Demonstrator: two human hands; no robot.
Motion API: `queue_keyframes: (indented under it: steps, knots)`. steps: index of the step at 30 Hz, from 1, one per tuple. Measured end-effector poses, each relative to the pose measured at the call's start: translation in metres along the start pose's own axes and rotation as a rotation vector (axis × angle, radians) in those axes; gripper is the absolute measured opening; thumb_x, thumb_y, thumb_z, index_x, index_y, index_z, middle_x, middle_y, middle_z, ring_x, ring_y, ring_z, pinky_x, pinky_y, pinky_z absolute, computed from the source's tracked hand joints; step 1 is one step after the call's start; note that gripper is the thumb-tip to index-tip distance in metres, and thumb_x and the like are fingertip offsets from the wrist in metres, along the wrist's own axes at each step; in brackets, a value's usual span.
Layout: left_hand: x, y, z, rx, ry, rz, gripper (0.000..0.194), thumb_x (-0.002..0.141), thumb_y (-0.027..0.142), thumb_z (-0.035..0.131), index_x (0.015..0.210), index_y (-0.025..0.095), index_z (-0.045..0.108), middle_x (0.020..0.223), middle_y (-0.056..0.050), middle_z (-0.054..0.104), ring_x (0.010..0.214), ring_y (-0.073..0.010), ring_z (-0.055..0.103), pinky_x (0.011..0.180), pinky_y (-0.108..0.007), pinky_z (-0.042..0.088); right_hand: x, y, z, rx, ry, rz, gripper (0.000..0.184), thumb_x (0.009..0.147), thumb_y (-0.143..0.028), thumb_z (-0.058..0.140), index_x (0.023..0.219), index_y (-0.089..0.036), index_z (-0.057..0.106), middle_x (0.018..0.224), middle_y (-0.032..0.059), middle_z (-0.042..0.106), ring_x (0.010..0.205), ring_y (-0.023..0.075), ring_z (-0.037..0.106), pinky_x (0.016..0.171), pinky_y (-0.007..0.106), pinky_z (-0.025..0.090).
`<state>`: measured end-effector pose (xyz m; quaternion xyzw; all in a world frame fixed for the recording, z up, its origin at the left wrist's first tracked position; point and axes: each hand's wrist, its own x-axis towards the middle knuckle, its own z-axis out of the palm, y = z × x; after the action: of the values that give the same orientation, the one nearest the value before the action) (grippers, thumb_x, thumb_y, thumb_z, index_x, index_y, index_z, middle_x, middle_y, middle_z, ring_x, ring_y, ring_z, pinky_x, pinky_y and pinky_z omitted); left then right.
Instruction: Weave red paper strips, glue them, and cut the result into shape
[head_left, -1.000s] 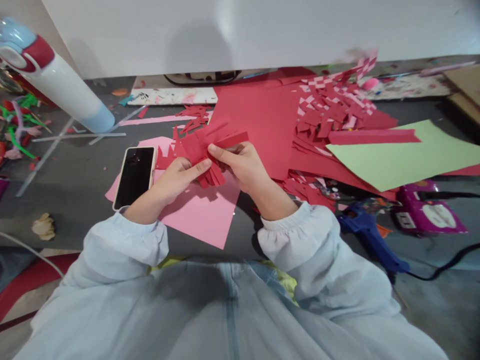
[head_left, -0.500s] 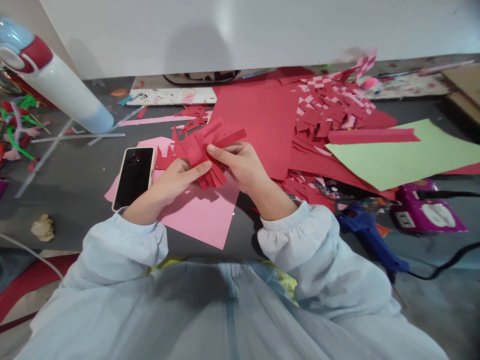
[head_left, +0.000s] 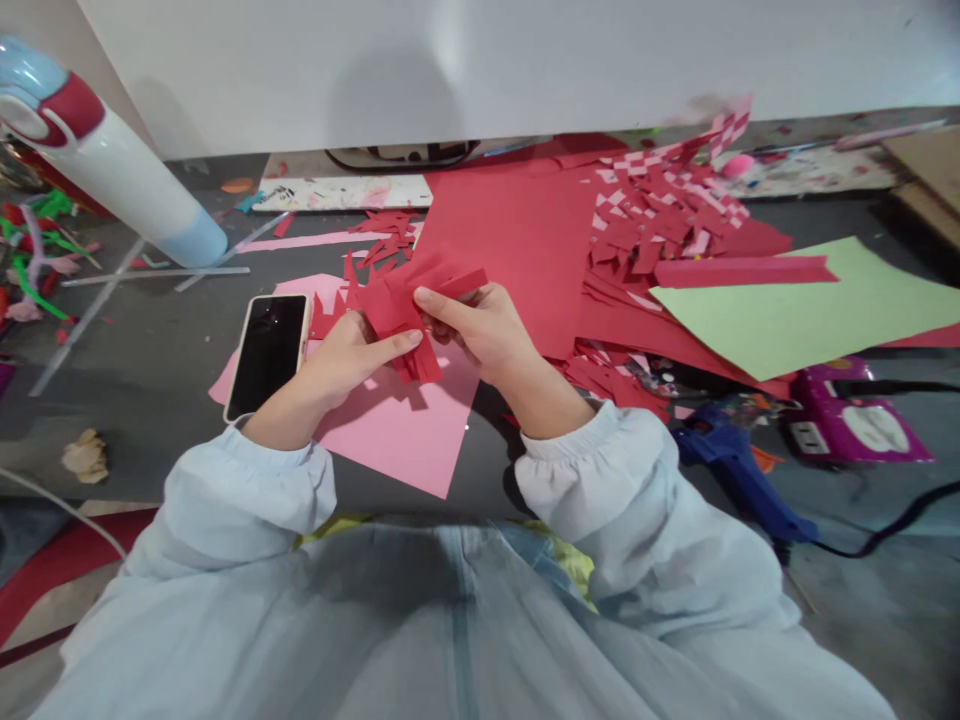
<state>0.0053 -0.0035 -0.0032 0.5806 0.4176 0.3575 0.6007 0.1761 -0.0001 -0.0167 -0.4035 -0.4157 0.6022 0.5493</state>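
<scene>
Between my hands is a piece of red paper cut into strips [head_left: 391,303], held over a pink paper sheet [head_left: 405,445]. My left hand [head_left: 349,355] grips its lower left part, the thumb lying across the front. On the other side, my right hand [head_left: 480,325] pinches the strips between thumb and fingers; some fingertips are hidden behind the paper. A phone [head_left: 268,355] with a dark screen lies by my left wrist. Beyond my hands is a large red paper sheet [head_left: 510,235].
A white bottle [head_left: 142,165] stands at the back left. Red and pink paper scraps [head_left: 660,215] are heaped at the right, beside a light green sheet [head_left: 810,310]. A blue glue gun [head_left: 750,475] and a purple box [head_left: 855,415] lie at the near right.
The red strips have shifted between my fingers, and fewer fan out below my left thumb. My left hand has turned slightly; my right hand has barely moved.
</scene>
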Motion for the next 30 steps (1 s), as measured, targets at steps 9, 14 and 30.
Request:
queue_keyframes:
  steps: [9, 14, 30]
  knots:
    - [0.002, 0.003, 0.001, -0.038, -0.015, 0.003, 0.045, 0.074, 0.047, 0.083, 0.103, 0.015, 0.071, 0.095, -0.007, 0.077, 0.083, -0.0187, 0.073, 0.076, -0.031, 0.061, 0.0, -0.005, -0.003, -0.02, 0.017, -0.01, 0.045, 0.055, -0.056, 0.089, 0.056, -0.018, 0.065, 0.049, -0.0055, 0.054, 0.045, 0.0053, 0.043, 0.045, 0.023, 0.036]
    - [0.002, 0.01, -0.002, -0.022, 0.145, 0.024, 0.037, 0.074, 0.05, 0.081, 0.087, 0.017, 0.07, 0.081, -0.002, 0.072, 0.07, -0.0121, 0.067, 0.063, -0.023, 0.056, 0.0, -0.009, -0.007, -0.107, 0.054, -0.024, 0.043, 0.056, -0.053, 0.09, 0.056, -0.018, 0.064, 0.05, -0.005, 0.053, 0.047, 0.0054, 0.041, 0.046, 0.023, 0.035]
    - [0.0, 0.015, -0.001, 0.122, 0.046, 0.074, 0.02, 0.077, 0.033, 0.08, 0.076, 0.016, 0.069, 0.068, 0.002, 0.067, 0.06, -0.0076, 0.06, 0.06, -0.019, 0.049, -0.002, -0.009, -0.009, 0.017, -0.036, -0.018, 0.031, 0.067, -0.04, 0.088, 0.072, -0.021, 0.064, 0.066, -0.0028, 0.065, 0.06, 0.0133, 0.061, 0.058, 0.03, 0.053]
